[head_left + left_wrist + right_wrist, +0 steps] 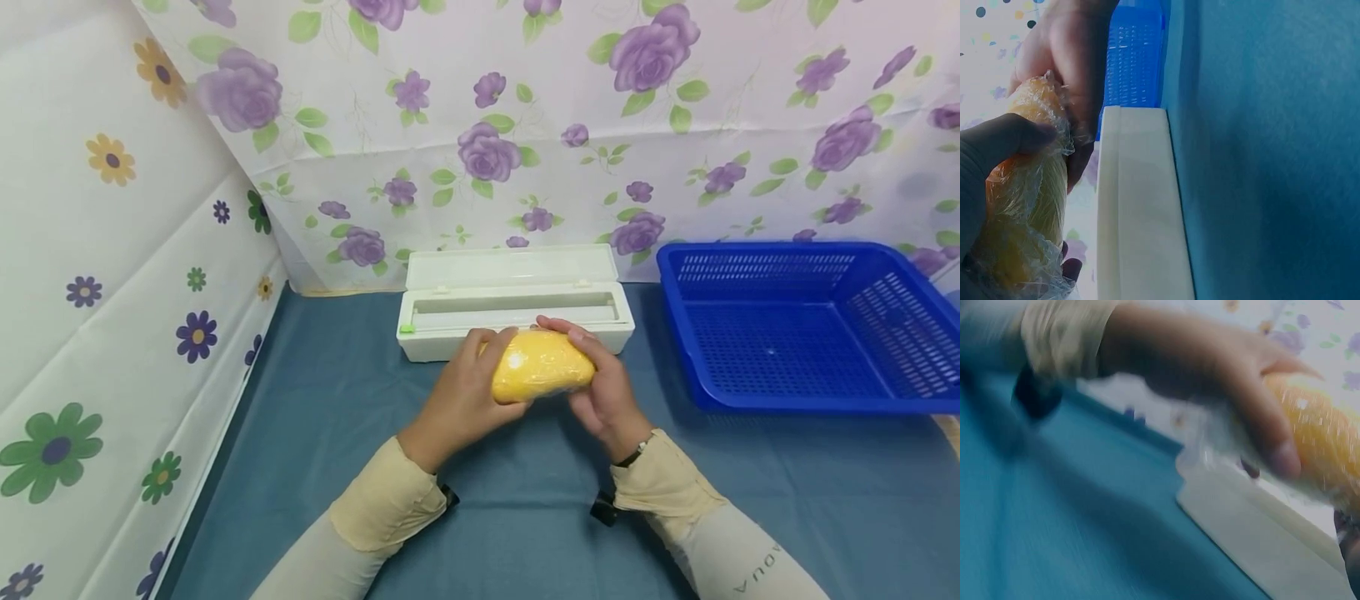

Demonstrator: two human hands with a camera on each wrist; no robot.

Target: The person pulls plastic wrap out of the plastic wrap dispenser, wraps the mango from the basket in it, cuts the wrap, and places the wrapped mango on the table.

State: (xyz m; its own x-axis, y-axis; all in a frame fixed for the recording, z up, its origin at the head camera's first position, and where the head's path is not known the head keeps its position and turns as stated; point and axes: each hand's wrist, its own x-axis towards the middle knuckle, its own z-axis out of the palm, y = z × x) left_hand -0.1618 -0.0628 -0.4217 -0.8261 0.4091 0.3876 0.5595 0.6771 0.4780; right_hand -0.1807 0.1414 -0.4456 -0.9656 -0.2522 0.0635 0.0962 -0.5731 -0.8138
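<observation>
A yellow oblong item (pixel 542 365), wrapped in shiny cling film, is held up between both hands in front of a white cling film dispenser. My left hand (pixel 467 390) grips its left end, with the fingers over the top and the thumb (pixel 1029 134) pressing the crinkled film on the near side. At the other end, my right hand (pixel 606 390) holds it with fingers along the back and the thumb (pixel 1272 434) against its side. Bunched film (pixel 1016 262) shows in the left wrist view. What exactly is inside the wrap I cannot tell.
Behind the hands stands the dispenser box (pixel 431 343), its lid (pixel 512 268) raised and a white roll (pixel 517 317) inside. A blue plastic basket (pixel 795 404) sits to the right on the blue-green cloth (pixel 322 417). Flowered sheets (pixel 420 125) hang at the back and left.
</observation>
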